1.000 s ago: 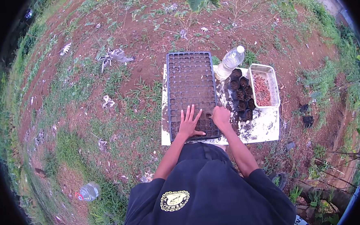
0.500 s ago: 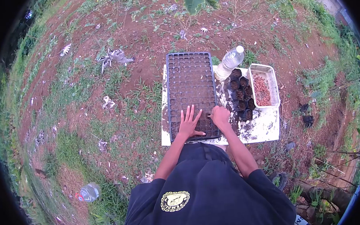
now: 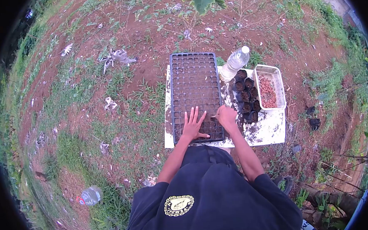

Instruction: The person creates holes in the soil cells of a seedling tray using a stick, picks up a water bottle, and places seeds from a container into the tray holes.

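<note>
A dark seedling tray (image 3: 194, 79) full of soil-filled cells lies on a white board (image 3: 272, 131). My left hand (image 3: 193, 126) rests on the lower part of the tray, palm down with its fingers spread. My right hand (image 3: 225, 116) is closed at the tray's lower right edge, its fingertips over the soil cells; whatever they may hold is too small to make out. Right of the tray stand a clear plastic bottle (image 3: 236, 63) with a white cap and several black pots of soil (image 3: 245, 96). A white basket (image 3: 278, 87) beside them holds small reddish seeds (image 3: 268, 94).
A clear jug (image 3: 91, 195) with a red cap lies on the grass at the lower left. Small black pots (image 3: 314, 123) lie on the ground at the right. A leafy plant (image 3: 204, 3) stands beyond the tray.
My right hand has shifted slightly up, with its wrist raised a little. My left hand stays spread in the same place on the tray.
</note>
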`<action>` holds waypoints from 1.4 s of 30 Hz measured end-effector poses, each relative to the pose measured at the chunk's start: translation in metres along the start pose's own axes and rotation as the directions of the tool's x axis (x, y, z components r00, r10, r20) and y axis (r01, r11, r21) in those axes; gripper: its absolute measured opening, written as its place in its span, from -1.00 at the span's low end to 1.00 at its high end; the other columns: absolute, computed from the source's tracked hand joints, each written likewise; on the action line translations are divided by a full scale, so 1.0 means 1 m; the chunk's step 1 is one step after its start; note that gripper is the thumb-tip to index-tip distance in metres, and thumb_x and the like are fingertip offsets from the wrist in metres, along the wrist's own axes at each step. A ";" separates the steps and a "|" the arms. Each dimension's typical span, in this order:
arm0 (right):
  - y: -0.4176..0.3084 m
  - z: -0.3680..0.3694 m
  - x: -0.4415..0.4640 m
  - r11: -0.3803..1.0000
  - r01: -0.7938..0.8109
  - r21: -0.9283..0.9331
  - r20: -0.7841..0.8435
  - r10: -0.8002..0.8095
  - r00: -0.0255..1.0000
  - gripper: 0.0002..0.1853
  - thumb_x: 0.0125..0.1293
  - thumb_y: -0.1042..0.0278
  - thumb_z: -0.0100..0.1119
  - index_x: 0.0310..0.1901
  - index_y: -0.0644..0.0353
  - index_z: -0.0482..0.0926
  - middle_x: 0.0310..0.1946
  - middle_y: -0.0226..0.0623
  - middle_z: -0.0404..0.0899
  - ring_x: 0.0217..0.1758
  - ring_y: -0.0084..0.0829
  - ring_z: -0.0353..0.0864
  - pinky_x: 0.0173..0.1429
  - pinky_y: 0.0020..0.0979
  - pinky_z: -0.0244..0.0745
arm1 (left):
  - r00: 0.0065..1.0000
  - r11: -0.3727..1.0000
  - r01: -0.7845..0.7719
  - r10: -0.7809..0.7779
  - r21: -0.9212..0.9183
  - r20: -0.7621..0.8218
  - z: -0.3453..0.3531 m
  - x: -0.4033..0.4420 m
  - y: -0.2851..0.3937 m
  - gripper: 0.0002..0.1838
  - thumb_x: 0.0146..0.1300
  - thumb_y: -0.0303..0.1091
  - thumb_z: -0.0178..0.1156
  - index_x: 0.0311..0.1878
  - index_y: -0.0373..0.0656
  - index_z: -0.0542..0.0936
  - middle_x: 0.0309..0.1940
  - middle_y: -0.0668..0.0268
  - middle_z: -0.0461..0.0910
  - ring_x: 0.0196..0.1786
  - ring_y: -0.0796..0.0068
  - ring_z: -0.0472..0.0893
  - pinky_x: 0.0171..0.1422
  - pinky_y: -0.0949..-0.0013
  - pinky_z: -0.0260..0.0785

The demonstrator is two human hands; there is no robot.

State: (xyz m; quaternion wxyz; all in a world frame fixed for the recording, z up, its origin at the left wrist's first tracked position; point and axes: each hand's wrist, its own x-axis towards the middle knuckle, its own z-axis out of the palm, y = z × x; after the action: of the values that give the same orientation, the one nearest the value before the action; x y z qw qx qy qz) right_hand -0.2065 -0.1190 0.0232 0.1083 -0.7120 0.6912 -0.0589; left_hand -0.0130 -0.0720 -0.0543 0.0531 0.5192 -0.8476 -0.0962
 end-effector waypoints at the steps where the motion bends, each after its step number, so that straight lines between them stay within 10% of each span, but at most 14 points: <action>1: 0.000 -0.003 0.001 1.000 0.000 -0.001 0.001 0.000 1.000 -0.88 0.19 0.33 0.23 -0.33 0.17 0.66 -0.41 -0.08 0.71 -0.30 -0.01 0.75 -0.20 -0.07 0.60 | 1.000 1.000 -0.001 0.001 -0.004 -0.004 0.000 0.000 0.000 0.44 -0.27 0.75 0.12 0.64 0.13 -0.07 0.61 -0.11 -0.20 0.64 -0.14 -0.20 0.57 -0.37 -0.36; 10: 0.001 0.029 -0.005 0.951 0.149 -0.271 -0.070 -0.174 0.982 -0.86 0.06 0.26 0.38 -0.43 0.11 0.68 -0.49 -0.10 0.69 -0.36 -0.09 0.74 -0.21 -0.12 0.59 | 1.000 1.000 0.003 -0.003 0.009 0.009 -0.003 0.001 -0.001 0.43 -0.26 0.75 0.12 0.64 0.13 -0.08 0.61 -0.10 -0.20 0.64 -0.14 -0.19 0.58 -0.36 -0.38; 15: 0.000 -0.017 -0.003 0.998 0.047 0.045 0.124 -0.052 0.991 -0.93 0.13 0.39 0.28 -0.45 0.15 0.69 -0.47 -0.11 0.71 -0.33 -0.07 0.76 -0.20 -0.12 0.60 | 1.000 1.000 -0.001 0.001 0.011 -0.010 0.000 0.000 -0.001 0.44 -0.27 0.76 0.12 0.64 0.13 -0.07 0.61 -0.11 -0.20 0.64 -0.14 -0.19 0.58 -0.36 -0.40; 22: 0.003 0.018 0.001 0.987 0.076 -0.139 0.046 -0.071 0.996 -0.82 -0.06 0.27 0.49 -0.42 0.12 0.72 -0.46 -0.11 0.71 -0.34 -0.08 0.75 -0.19 -0.14 0.61 | 0.999 1.000 0.003 -0.003 0.010 -0.038 0.000 0.001 0.000 0.46 -0.32 0.75 0.16 0.64 0.16 -0.07 0.61 -0.10 -0.18 0.64 -0.12 -0.17 0.58 -0.36 -0.37; 28: 0.013 -0.009 0.007 0.996 -0.017 0.092 0.141 0.004 0.990 -0.74 -0.12 0.22 0.54 -0.42 0.15 0.71 -0.43 -0.10 0.72 -0.31 -0.09 0.76 -0.17 -0.15 0.60 | 0.999 1.000 0.008 -0.008 0.006 -0.047 0.002 0.000 0.001 0.48 -0.36 0.73 0.19 0.64 0.18 -0.07 0.61 -0.08 -0.18 0.65 -0.10 -0.17 0.58 -0.35 -0.34; 34: 0.012 0.028 0.006 0.979 0.064 -0.195 -0.010 -0.067 0.998 -0.83 -0.12 0.22 0.52 -0.47 0.00 0.74 -0.49 -0.18 0.71 -0.34 -0.12 0.75 -0.18 -0.18 0.61 | 1.000 1.000 0.008 -0.008 0.000 -0.030 0.000 0.001 0.001 0.47 -0.35 0.73 0.19 0.64 0.17 -0.06 0.62 -0.07 -0.19 0.65 -0.10 -0.18 0.58 -0.36 -0.34; 42: 0.015 -0.005 0.009 0.997 0.026 0.078 0.109 -0.035 0.993 -0.87 -0.13 0.22 0.50 -0.52 -0.04 0.72 -0.52 -0.20 0.70 -0.37 -0.13 0.75 -0.22 -0.18 0.62 | 0.999 1.000 0.005 -0.004 0.007 -0.052 0.002 0.000 0.000 0.47 -0.36 0.73 0.19 0.64 0.16 -0.05 0.61 -0.07 -0.18 0.65 -0.10 -0.17 0.58 -0.36 -0.35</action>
State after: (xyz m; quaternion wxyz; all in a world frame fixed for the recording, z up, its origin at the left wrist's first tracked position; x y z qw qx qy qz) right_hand -0.2216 -0.1288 0.0238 0.1729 -0.7200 0.6704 -0.0476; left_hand -0.0136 -0.0716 -0.0559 0.0731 0.5237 -0.8450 -0.0795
